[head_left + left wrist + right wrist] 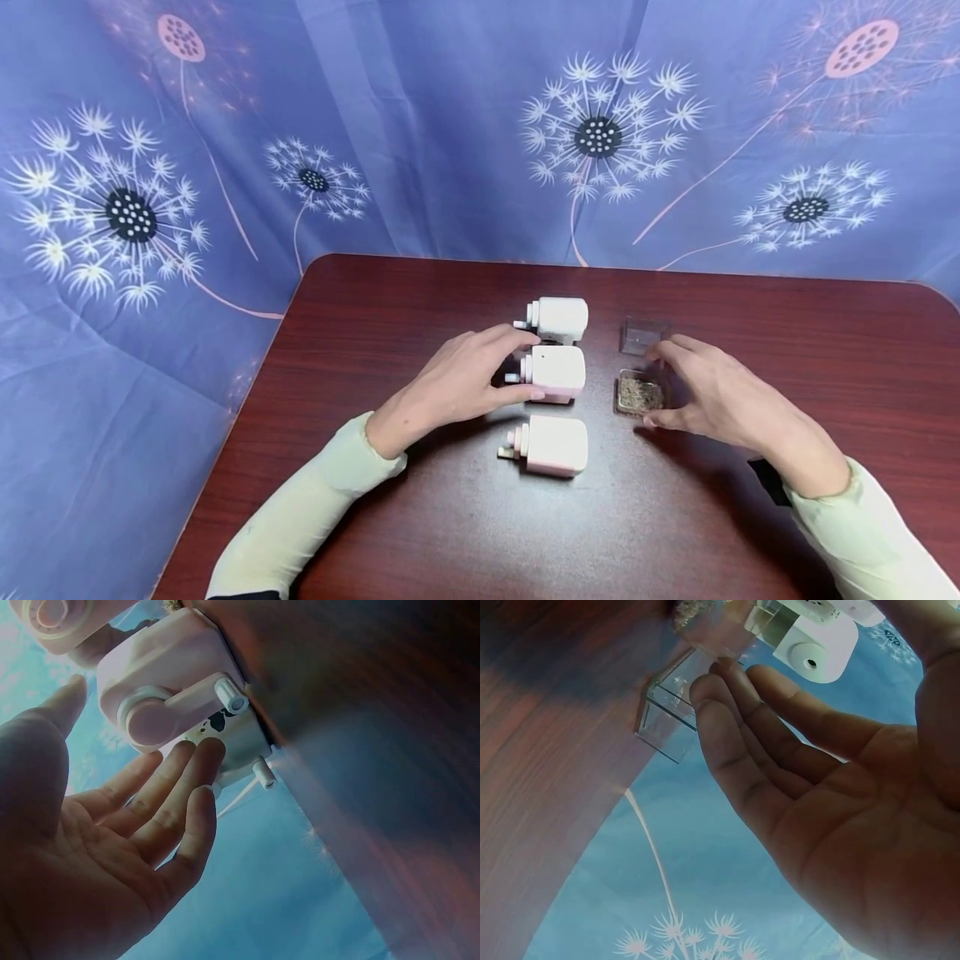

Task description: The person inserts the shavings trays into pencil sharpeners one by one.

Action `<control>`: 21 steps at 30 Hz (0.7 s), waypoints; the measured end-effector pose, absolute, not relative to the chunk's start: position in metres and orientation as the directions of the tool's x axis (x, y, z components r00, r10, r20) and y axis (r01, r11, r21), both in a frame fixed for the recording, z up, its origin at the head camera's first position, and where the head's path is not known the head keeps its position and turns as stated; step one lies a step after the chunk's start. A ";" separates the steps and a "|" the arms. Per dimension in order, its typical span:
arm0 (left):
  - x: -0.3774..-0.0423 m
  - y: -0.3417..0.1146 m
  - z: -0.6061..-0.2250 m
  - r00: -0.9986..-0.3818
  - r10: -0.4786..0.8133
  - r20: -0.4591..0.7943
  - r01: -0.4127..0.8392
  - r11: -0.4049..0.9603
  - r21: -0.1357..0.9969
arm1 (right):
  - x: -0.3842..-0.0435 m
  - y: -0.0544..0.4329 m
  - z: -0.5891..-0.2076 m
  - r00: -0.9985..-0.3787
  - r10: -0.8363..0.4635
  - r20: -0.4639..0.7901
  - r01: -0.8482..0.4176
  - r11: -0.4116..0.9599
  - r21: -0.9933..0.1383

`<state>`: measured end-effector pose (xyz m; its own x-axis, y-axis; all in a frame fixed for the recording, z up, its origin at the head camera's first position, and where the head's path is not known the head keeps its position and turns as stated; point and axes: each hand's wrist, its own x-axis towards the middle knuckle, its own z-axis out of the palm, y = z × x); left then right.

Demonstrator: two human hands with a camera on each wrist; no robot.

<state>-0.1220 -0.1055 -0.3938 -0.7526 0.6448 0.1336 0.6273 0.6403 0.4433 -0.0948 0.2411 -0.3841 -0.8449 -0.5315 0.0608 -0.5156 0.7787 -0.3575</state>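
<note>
Three pale hand-crank pencil sharpeners stand in a column on the table: a far one (561,317), a middle one (557,368) and a near one (557,444). My left hand (459,375) spreads around the middle sharpener, thumb by its near side and fingers by its far side; its crank (201,703) points toward the palm. My right hand (716,396) is at a clear shavings drawer (639,393) filled with pencil shavings, thumb and fingertips at its right edge, fingers fairly straight. Behind it is another clear drawer (641,336), with no shavings showing.
The dark red wooden table (420,517) has rounded far corners. A blue curtain (450,125) with dandelion prints hangs behind its far edge and along the left side. In the right wrist view a white sharpener (821,649) shows its round pencil hole.
</note>
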 end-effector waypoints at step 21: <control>-0.127 -0.097 -0.401 -0.734 0.673 0.093 0.638 0.636 0.435 | -0.097 0.244 -0.392 -0.847 -0.524 -0.093 -0.466 0.815 -0.343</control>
<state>-0.1274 -0.0968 -0.4007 -0.7339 0.6729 0.0927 0.6376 0.6356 0.4352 -0.0972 0.2437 -0.3924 -0.8468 -0.5236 -0.0935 -0.4664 0.8155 -0.3427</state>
